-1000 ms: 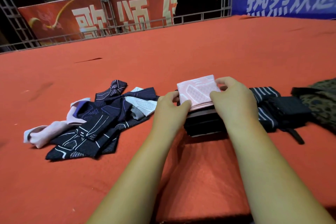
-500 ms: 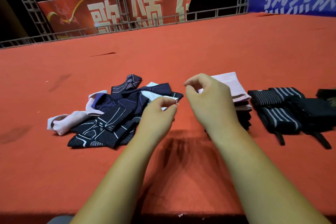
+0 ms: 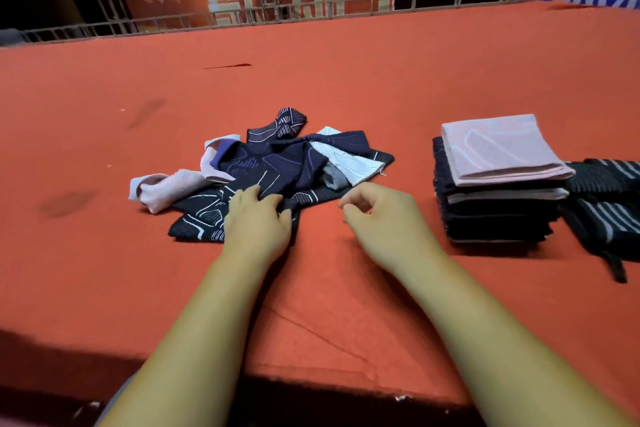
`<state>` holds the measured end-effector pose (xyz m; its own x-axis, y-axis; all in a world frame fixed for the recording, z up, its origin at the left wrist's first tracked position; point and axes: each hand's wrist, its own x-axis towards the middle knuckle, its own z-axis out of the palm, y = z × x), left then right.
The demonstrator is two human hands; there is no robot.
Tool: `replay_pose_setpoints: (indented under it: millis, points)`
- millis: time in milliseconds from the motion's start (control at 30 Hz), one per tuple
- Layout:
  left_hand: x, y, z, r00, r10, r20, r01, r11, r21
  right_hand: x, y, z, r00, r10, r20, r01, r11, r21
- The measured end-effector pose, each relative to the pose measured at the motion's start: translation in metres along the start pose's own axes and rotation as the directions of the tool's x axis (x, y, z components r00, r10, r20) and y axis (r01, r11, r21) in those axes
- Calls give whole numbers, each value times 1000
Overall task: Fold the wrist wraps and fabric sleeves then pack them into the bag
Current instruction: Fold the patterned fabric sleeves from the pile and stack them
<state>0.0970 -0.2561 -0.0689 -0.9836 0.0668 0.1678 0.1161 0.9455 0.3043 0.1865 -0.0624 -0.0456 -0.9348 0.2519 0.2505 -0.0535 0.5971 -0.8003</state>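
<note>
The left hand (image 3: pixel 258 218) lies palm down on the near edge of the pile (image 3: pixel 277 166) of unfolded sleeves, fingertips bent onto a dark sleeve (image 3: pixel 207 215); whether it pinches the fabric cannot be told. The right hand (image 3: pixel 377 215) hovers just right of the pile, fingers loosely curled, holding nothing. Both forearms reach in over the table's near edge. Right of the pile, across a strip of bare red cloth (image 3: pixel 346 80), stands the folded stack (image 3: pixel 491 218), pink on top. Wraps (image 3: pixel 606 218) lie just beyond it. Behind the pile the cloth runs wide.
</note>
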Motion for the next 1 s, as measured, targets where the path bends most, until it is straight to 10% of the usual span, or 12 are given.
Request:
replay_pose_setpoints:
  millis: [333,667,1000]
  points:
    - [-3,-7,-16,964,15,-267,-116,923,-366,-5,2,0,998,58,29,-59,998,27]
    - [-47,33,-45,988,142,-66,-110,324,-940,-4,-19,-14,938,286,196,-347,769,537]
    - [-41,35,-31,971,237,-12,-44,130,-991,0,-18,-22,898,358,257,-426,553,716]
